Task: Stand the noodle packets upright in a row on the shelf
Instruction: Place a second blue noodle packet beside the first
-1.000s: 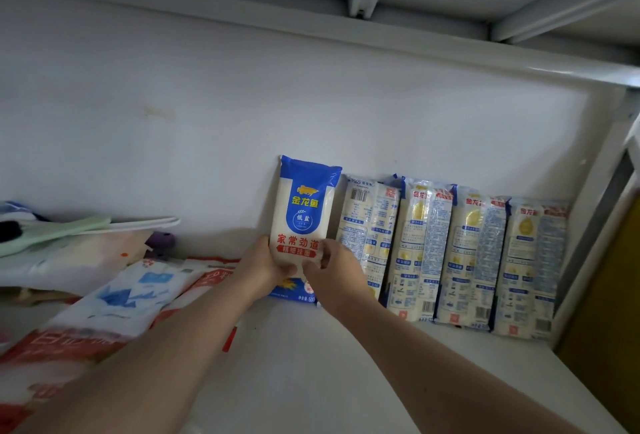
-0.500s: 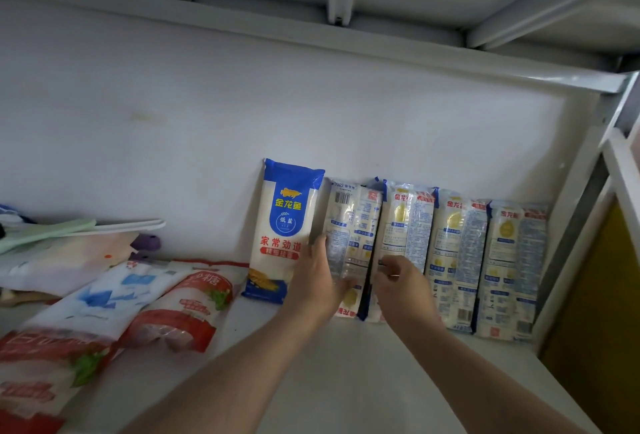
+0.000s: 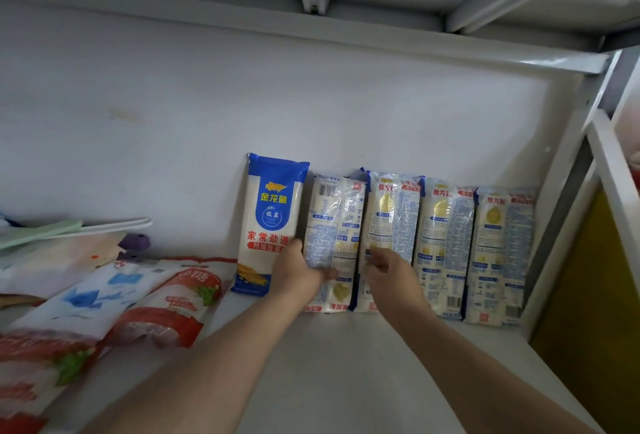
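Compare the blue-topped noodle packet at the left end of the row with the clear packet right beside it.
The blue-topped packet is opaque white with a solid blue top and badge; the clear packet is see-through with small print and a barcode. The blue-topped packet reaches higher up the wall than the clear packet. The left hand grips the clear packet's lower part and only overlaps the blue-topped packet's edge. Both stand upright against the back wall.

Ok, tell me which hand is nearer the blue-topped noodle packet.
Left. The left hand overlaps the blue-topped noodle packet's lower right edge; the right hand is further right, on the third packet.
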Motion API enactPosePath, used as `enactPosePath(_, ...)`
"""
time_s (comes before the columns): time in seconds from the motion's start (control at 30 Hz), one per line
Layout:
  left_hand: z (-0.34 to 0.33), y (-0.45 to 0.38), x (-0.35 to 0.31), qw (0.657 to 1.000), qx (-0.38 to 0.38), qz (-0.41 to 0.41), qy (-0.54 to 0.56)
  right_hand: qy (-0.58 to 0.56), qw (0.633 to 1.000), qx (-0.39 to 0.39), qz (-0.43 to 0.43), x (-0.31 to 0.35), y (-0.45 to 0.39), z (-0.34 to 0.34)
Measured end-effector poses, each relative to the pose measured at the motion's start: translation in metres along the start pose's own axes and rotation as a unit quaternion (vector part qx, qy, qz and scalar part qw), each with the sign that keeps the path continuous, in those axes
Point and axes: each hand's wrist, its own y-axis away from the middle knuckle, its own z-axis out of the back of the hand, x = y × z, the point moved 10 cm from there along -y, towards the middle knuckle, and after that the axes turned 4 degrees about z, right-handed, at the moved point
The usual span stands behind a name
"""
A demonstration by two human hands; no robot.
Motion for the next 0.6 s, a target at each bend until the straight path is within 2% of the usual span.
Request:
enactPosePath(0.13,0.008,0.019,-0.008,1.0,-0.001,0.0,0.013,-0.027,0.999,0.021,-0.001,0.004,0.011,-0.001)
enactPosePath(0.23,0.016,0.036,-0.017,1.0,0.014,-0.002,0.015,-0.098,0.994,0.033,-0.02,0.003,0.02,-0.001)
enactPosePath(0.4,0.029,0.068,-0.036,0.998,0.045,-0.031,0.016,-0.207,0.971,0.121,-0.02,0.02,0.038,-0.007)
enactPosePath(0.5,0.035,0.086,-0.046,0.997,0.07,-0.035,0.011,-0.19,0.963,0.192,0.008,0.033,0.054,-0.005)
enactPosePath(0.6,0.042,0.099,-0.052,0.996,0.078,-0.036,0.006,-0.14,0.969,0.2,0.036,0.043,0.067,0.007)
